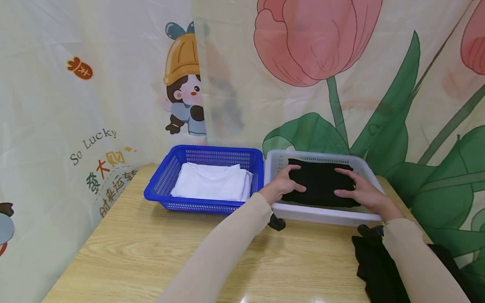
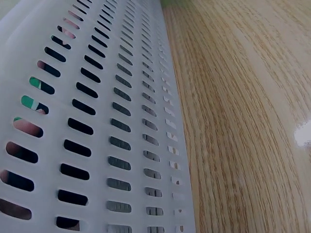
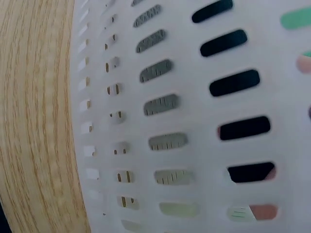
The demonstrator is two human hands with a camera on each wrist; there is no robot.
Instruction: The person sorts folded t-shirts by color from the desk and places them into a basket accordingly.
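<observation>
Folded black cloth [image 1: 317, 185] is inside the white basket [image 1: 325, 213], high between its walls, with a hand at each end. On the white basket's left, the left hand [image 1: 281, 184] grips the cloth, thumb and forefinger spread wide over it; on its right, the right hand [image 1: 364, 193] does the same. The remaining fingers are hidden, and both wrist views show mainly slotted wall, with black and slivers of skin behind the holes. Just beside the white basket, to its left, a blue basket [image 1: 208, 201] holds folded white cloth [image 1: 210, 181]. In front of the white basket, the wooden counter [image 1: 161, 245] stretches broadly; to its near right, a black garment [image 1: 381, 279] lies partly covered by a sleeve [image 1: 432, 273].
</observation>
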